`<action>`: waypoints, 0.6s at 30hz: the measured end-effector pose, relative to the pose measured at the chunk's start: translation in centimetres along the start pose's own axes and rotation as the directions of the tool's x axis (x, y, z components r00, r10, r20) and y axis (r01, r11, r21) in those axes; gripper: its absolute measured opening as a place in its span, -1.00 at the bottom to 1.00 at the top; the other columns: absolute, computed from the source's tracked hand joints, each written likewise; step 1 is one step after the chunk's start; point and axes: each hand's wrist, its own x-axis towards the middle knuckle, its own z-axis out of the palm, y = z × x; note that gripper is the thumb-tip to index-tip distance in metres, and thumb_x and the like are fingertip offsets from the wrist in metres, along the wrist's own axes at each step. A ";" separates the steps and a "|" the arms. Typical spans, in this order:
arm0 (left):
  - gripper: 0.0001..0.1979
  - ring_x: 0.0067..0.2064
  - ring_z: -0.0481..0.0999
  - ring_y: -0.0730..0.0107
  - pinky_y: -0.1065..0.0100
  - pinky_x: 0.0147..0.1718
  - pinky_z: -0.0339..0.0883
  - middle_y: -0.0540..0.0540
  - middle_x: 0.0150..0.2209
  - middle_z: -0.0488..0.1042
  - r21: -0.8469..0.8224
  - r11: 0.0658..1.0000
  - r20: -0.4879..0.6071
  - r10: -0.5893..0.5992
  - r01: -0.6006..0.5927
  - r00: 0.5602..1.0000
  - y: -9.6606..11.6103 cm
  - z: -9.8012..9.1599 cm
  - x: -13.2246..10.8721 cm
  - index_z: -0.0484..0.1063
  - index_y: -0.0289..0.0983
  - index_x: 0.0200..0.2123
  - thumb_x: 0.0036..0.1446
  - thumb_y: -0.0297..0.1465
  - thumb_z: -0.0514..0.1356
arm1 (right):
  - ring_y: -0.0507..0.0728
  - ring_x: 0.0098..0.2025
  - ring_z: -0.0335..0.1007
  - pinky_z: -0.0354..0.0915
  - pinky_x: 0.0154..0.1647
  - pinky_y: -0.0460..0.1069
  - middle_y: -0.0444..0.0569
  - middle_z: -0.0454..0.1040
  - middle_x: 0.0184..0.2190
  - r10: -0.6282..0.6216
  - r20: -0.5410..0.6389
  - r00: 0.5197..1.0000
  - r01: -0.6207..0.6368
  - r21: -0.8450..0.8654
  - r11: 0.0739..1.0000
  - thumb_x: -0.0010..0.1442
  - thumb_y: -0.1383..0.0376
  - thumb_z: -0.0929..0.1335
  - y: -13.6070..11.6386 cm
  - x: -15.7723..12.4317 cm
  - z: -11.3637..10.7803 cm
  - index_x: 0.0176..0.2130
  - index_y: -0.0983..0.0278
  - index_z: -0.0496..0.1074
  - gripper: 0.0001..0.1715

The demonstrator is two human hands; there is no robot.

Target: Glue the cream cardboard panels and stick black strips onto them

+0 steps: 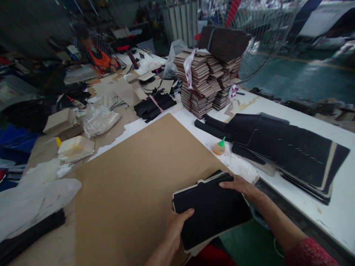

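A stack of black cut panels with pale edges (212, 210) is held between my two hands over the near edge of a large brown board (133, 177). My left hand (176, 225) grips the stack's left side, thumb on top and the other fingers hidden beneath. On the far right corner, my right hand (235, 184) has its thumb across the top panel, its fingers out of sight underneath. Beyond the stack, a small glue bottle with a green tip (219, 147) stands on the white table (337, 218).
Larger black panels (283, 144) lie piled on the right. Tied brown pieces (196, 74) form a tall stack at the back, near a fan guard (266, 48). A foam box (76, 149) and plastic bag (100, 120) sit left. Another person (97, 51) works at the far end.
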 end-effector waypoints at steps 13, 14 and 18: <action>-0.30 -0.11 0.59 0.07 0.19 -0.10 0.48 -0.11 -0.16 0.61 0.180 0.912 -0.018 0.378 -0.369 0.925 5.1 -3.3 -1.6 0.40 -0.26 -0.03 -0.29 -0.24 0.50 | 0.22 -0.18 0.51 0.44 -0.13 0.05 -0.07 0.58 -0.23 -0.249 -0.242 0.938 0.265 0.034 0.964 -0.10 0.07 0.55 -3.7 -4.8 0.4 -0.04 0.16 0.41 -0.35; -0.28 -0.09 0.58 0.09 0.18 -0.07 0.46 -0.10 -0.13 0.60 0.205 0.875 -0.012 0.450 -0.438 0.893 5.9 -3.6 -1.3 0.36 -0.25 -0.01 -0.28 -0.24 0.50 | 0.20 -0.21 0.51 0.45 -0.17 0.03 -0.09 0.58 -0.26 -0.264 -0.258 0.930 0.285 0.050 0.957 -0.12 0.07 0.56 -3.7 -4.7 0.4 -0.03 0.17 0.39 -0.32; -0.29 -0.01 0.52 0.14 0.17 0.01 0.41 -0.11 -0.04 0.51 0.222 0.745 0.075 0.631 -0.629 0.772 6.0 -5.0 1.1 0.30 -0.21 -0.03 -0.28 -0.26 0.49 | 0.19 -0.16 0.51 0.45 -0.14 0.00 -0.05 0.58 -0.19 -0.348 -0.228 0.909 0.379 0.107 0.919 -0.16 0.13 0.58 -2.0 -3.5 1.0 0.02 0.19 0.37 -0.23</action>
